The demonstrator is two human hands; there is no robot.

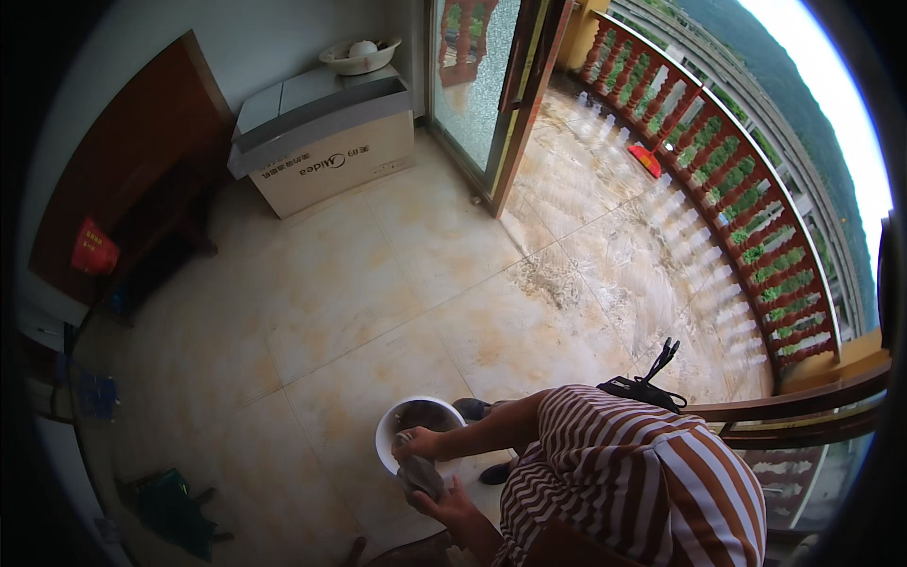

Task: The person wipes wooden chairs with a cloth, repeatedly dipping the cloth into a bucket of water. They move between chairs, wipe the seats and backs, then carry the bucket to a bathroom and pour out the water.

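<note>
A grey cloth [421, 476], bunched and wet-looking, stretches between my two hands at the near edge of a round white bucket. My right hand [419, 443] grips its upper end over the bucket opening. Its lower end lies in my left hand [441, 502], which is just outside the rim. The white bucket [383, 432] stands on the tiled floor in front of my feet, and its inside looks dark; whether it holds water I cannot tell. Part of the cloth is hidden by my fingers.
Beyond the open glass door [471, 92] lies a wet balcony floor [602, 234], with a red broom [646, 161] against the baluster railing [716, 135]. A Midea cardboard box [333, 163] carries a basin [361, 60]. Dark wooden furniture [134, 163] stands left; green cloth [177, 512] covers something lower left.
</note>
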